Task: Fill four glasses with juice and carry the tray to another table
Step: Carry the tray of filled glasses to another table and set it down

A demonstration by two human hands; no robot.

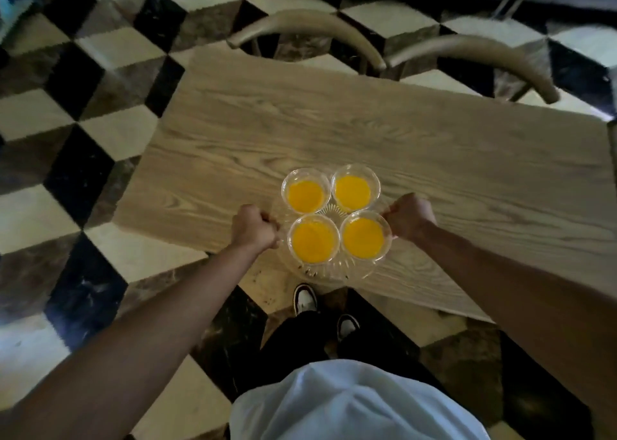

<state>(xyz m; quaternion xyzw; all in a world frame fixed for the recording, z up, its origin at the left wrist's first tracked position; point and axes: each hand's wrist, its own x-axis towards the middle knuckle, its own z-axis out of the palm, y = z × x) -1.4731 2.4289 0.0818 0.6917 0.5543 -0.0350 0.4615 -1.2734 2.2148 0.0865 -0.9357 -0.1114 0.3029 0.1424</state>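
Four glasses [335, 217] of juice on clear tray [329, 274], over near edge of wooden table [367, 132]. Left hand [253, 227], right hand [409, 217] curled, gripping tray sides. Checkered floor [76, 132]; two chairs [384, 49] behind.

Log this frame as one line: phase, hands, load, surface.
phase: carrying | left hand grips tray | right hand grips tray | load: four glasses of juice, upright | tray over near edge of wooden table
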